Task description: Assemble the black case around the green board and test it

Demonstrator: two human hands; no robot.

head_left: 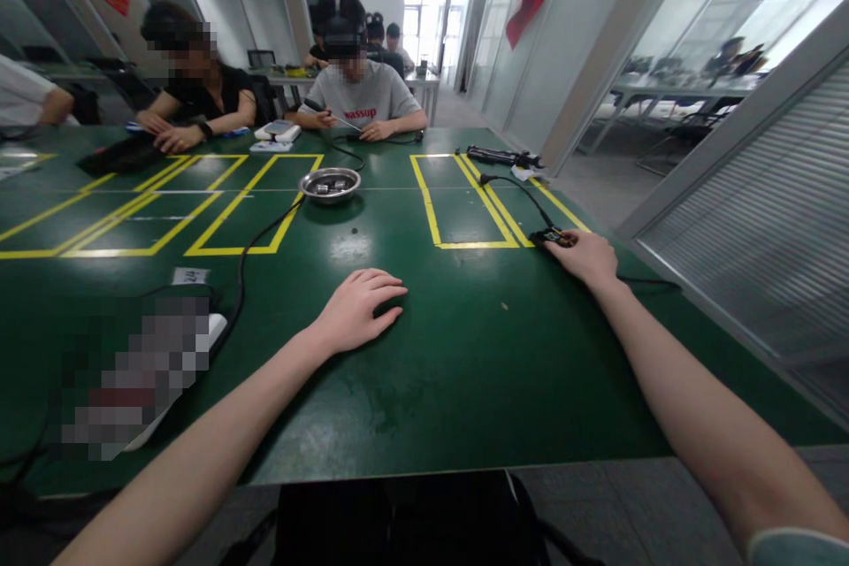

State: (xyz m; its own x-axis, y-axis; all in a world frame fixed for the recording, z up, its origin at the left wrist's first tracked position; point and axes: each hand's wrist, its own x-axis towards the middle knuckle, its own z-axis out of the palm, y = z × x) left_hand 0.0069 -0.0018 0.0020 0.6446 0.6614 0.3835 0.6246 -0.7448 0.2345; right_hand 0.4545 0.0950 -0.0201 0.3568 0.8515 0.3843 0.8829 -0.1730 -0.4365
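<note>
My left hand point(362, 309) lies palm down on the green table point(451, 389), its fingers stretched out and holding nothing. Farther out to the right, the fingers of my right hand point(587, 256) are closed on a small black device point(552, 236), which they partly hide. From that device a black cable point(523, 190) curves away to a dark rounded end lying within the yellow tape lines. Another stretch of dark cable point(653, 283) shows to the right of my right wrist.
A metal bowl point(330, 186) holds small metal parts. A black tool-like object point(494, 156) lies at the far right. A pixelated object with a white edge point(216, 332) lies left, beside a long cable point(242, 274). Two people point(362, 97) work across the table.
</note>
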